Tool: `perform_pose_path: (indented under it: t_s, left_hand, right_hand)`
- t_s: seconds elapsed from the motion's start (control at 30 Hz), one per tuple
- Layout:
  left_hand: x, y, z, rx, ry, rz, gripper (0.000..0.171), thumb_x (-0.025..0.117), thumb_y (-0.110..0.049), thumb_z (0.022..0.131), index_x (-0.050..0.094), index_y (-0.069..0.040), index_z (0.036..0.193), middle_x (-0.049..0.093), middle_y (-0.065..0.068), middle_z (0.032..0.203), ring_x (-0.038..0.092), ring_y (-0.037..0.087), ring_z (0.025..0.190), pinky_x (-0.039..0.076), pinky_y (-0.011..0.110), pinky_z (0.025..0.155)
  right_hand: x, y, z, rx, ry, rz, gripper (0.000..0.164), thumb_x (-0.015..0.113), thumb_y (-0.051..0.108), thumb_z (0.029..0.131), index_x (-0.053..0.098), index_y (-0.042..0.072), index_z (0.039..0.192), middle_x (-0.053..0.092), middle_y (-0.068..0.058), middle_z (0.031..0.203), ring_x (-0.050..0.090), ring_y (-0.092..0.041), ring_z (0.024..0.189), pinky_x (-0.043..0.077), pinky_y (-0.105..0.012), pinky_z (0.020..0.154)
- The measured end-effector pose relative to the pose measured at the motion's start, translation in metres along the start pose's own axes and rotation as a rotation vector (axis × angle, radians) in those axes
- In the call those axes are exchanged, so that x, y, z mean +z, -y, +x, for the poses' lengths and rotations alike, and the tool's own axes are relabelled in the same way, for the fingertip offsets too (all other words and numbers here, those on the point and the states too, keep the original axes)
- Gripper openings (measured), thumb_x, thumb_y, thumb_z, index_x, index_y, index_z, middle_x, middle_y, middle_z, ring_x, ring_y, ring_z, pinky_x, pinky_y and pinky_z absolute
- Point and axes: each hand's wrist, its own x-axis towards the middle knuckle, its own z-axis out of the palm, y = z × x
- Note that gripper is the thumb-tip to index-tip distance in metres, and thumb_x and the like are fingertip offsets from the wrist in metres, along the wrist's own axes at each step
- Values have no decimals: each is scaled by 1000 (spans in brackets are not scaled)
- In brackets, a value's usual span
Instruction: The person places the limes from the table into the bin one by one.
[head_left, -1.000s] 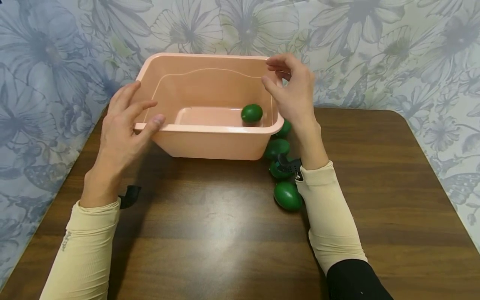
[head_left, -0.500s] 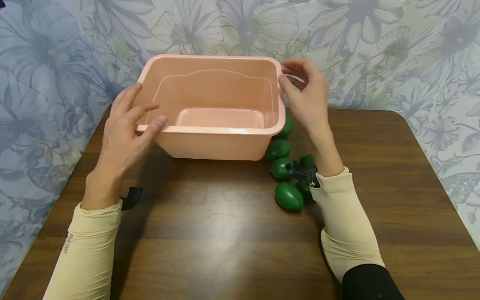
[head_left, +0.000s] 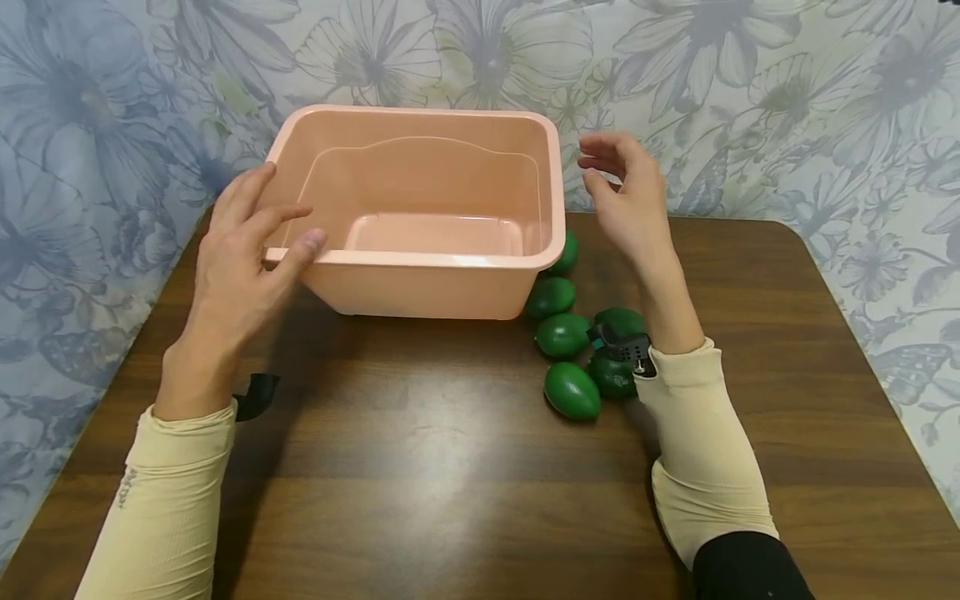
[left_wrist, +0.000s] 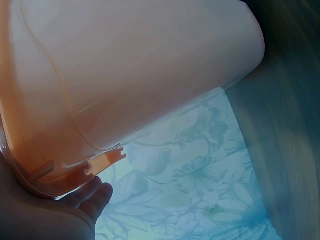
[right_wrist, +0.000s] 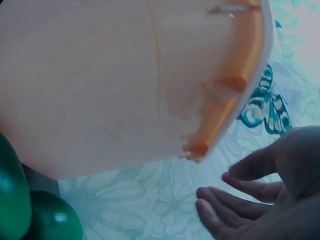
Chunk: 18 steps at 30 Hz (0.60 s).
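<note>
My left hand (head_left: 240, 250) lies at the left front corner of a peach plastic tub (head_left: 420, 287), thumb over the front rim, fingers spread and relaxed. In the left wrist view, fingertips (left_wrist: 97, 200) reach past the rim on the outside. My right hand (head_left: 630, 196) hovers apart from the tub's right rim with loosely bent fingers, nothing in them. From the right wrist, the tub's outer wall (right_wrist: 90, 90) fills the picture beside that hand (right_wrist: 260, 200). The tub's floor nearest the front wall is hidden.
Several green oval fruits, such as this glossy one (head_left: 572, 390), cluster on the brown wooden table (head_left: 420, 467) right of the tub. Some lie partly behind the tub or the right wrist's camera mount (head_left: 618, 343). A flowered wall (head_left: 750, 108) stands directly behind the table.
My right hand has moved right, from over the tub's right rim to outside it. One green fruit seen inside the tub a second ago is out of sight. The left hand stays put.
</note>
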Motion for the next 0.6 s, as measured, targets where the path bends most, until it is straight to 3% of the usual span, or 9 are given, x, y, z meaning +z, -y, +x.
perform_pose_path:
  t_s: [0.33, 0.6]
  left_hand:
    - [2, 0, 2, 12, -2, 1, 60, 68, -57, 97, 77, -4, 124, 45, 7, 165, 32, 22, 157, 25, 57, 127]
    - [4, 0, 0, 33, -16, 5, 61, 67, -58, 97, 77, -3, 122, 47, 10, 164, 34, 25, 156, 26, 57, 126]
  right_hand:
    - [-9, -23, 0, -16, 195, -138, 39, 52, -1, 102, 60, -2, 141, 62, -19, 145, 61, -32, 134, 48, -49, 113]
    - [-7, -39, 0, 3, 394, -216, 45, 54, 1, 103, 53, -2, 148, 55, -22, 153, 54, -41, 141, 44, -54, 116]
